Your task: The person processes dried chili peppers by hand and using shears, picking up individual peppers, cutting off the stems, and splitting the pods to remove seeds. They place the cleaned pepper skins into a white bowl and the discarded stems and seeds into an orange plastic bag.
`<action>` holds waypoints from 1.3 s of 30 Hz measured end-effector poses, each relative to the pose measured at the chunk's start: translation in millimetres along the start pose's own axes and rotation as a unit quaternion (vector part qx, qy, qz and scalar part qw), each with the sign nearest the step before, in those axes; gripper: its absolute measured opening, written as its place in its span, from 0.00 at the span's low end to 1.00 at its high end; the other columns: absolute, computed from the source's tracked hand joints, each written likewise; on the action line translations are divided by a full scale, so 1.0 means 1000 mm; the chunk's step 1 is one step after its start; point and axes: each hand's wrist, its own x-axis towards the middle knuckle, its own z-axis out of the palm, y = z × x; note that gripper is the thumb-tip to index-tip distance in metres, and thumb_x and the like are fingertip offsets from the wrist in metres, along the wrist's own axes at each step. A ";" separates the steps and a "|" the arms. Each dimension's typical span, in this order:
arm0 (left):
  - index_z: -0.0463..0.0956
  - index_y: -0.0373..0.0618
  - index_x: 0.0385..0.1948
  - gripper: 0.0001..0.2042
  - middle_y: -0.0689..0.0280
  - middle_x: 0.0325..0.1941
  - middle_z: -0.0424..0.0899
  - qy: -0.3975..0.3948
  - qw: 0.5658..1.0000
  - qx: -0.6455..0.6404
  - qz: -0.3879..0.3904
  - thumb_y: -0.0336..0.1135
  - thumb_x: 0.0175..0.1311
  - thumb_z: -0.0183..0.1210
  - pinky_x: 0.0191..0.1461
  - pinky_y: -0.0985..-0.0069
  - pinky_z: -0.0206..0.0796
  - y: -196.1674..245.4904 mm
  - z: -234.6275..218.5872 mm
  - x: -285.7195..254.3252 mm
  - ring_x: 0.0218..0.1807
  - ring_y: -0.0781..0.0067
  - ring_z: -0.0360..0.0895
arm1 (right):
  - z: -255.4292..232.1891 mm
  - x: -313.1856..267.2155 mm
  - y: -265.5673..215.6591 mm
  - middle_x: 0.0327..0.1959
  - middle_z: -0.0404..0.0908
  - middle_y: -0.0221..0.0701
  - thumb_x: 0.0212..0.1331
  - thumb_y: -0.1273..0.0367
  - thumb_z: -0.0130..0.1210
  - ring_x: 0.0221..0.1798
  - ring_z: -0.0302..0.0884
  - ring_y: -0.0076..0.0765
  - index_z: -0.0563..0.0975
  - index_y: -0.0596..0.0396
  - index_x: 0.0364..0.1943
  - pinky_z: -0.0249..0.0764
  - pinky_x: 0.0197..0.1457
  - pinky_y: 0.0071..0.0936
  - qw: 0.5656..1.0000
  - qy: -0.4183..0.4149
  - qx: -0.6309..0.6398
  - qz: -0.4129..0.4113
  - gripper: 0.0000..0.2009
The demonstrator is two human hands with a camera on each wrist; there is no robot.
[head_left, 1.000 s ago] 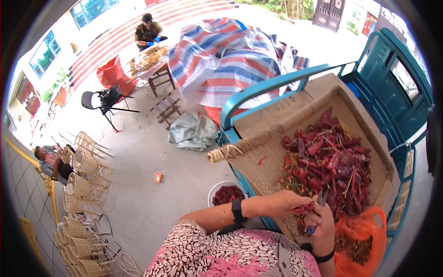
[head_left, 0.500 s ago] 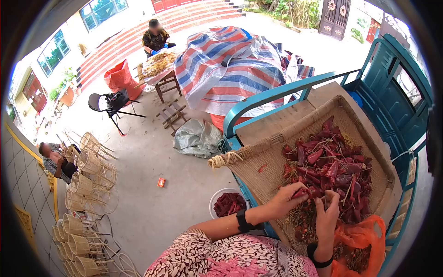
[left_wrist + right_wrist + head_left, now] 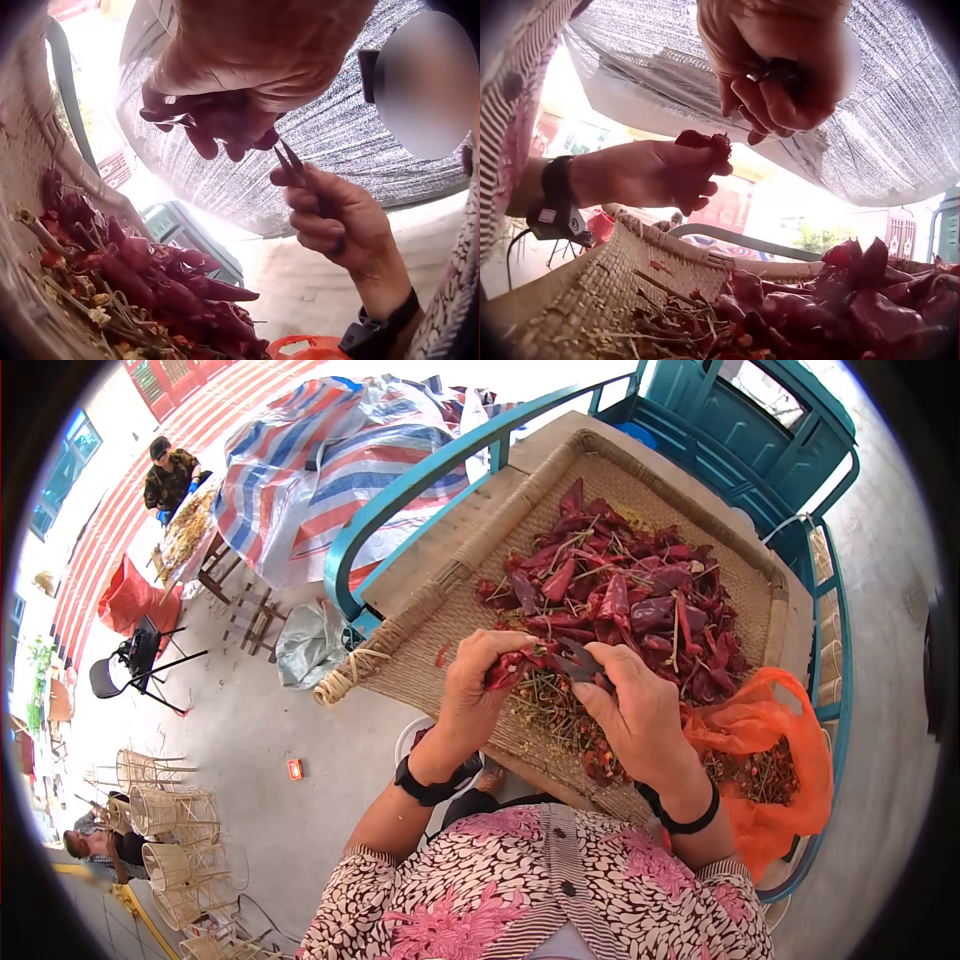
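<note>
My left hand [image 3: 472, 685] grips a small bunch of dried red chili peppers [image 3: 507, 668] over the woven tray [image 3: 415, 655]. Curled round a pair of scissors [image 3: 580, 660], my right hand [image 3: 640, 715] is just to its right. In the left wrist view the scissor blades [image 3: 288, 157] point up, slightly spread, their tips close by the end of the held peppers [image 3: 217, 135]; the handles are mostly hidden in the fingers. Below both hands lie a heap of dried red chilies [image 3: 620, 595] and a patch of cut stems and scraps [image 3: 550, 710].
An orange plastic bag [image 3: 815, 760] with stem scraps sits at the tray's right. The tray rests on a blue vehicle bed with a rail [image 3: 400, 490]. A white tub [image 3: 405, 740] is partly hidden behind my left forearm. Bamboo frames [image 3: 170, 810] and two people are farther left.
My view has swung right, so the tray sits farther left. My hands have risen off the heap; the scissors, hidden half a second ago, now show their blades against the held peppers.
</note>
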 end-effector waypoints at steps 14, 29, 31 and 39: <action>0.74 0.40 0.44 0.14 0.66 0.41 0.78 0.015 0.998 -0.023 -0.051 0.18 0.57 0.62 0.49 0.81 0.68 -0.001 0.001 0.003 0.43 0.78 0.77 | 0.000 0.003 -0.002 0.41 0.80 0.39 0.61 0.65 0.55 0.37 0.80 0.48 0.74 0.56 0.48 0.75 0.35 0.37 0.998 -0.043 -0.033 0.013 0.14; 0.76 0.42 0.41 0.14 0.64 0.39 0.79 -0.004 1.000 0.010 0.004 0.18 0.53 0.63 0.47 0.79 0.68 -0.003 0.002 0.007 0.42 0.75 0.76 | -0.001 -0.005 0.003 0.40 0.80 0.39 0.60 0.65 0.57 0.36 0.81 0.47 0.74 0.57 0.48 0.76 0.35 0.37 0.998 -0.037 -0.039 0.040 0.16; 0.77 0.42 0.40 0.14 0.64 0.38 0.79 -0.007 0.999 0.031 0.023 0.18 0.52 0.64 0.46 0.78 0.67 -0.003 0.002 0.008 0.41 0.73 0.76 | 0.005 -0.007 0.002 0.40 0.80 0.38 0.59 0.65 0.58 0.36 0.81 0.48 0.74 0.57 0.48 0.76 0.33 0.36 0.998 -0.024 -0.050 0.034 0.15; 0.77 0.42 0.37 0.12 0.65 0.35 0.77 0.014 1.000 0.011 0.024 0.17 0.52 0.63 0.44 0.80 0.65 0.000 0.016 0.002 0.39 0.75 0.74 | 0.029 -0.016 0.012 0.33 0.77 0.33 0.62 0.65 0.56 0.26 0.77 0.39 0.72 0.57 0.49 0.73 0.27 0.31 0.998 0.046 0.020 0.043 0.15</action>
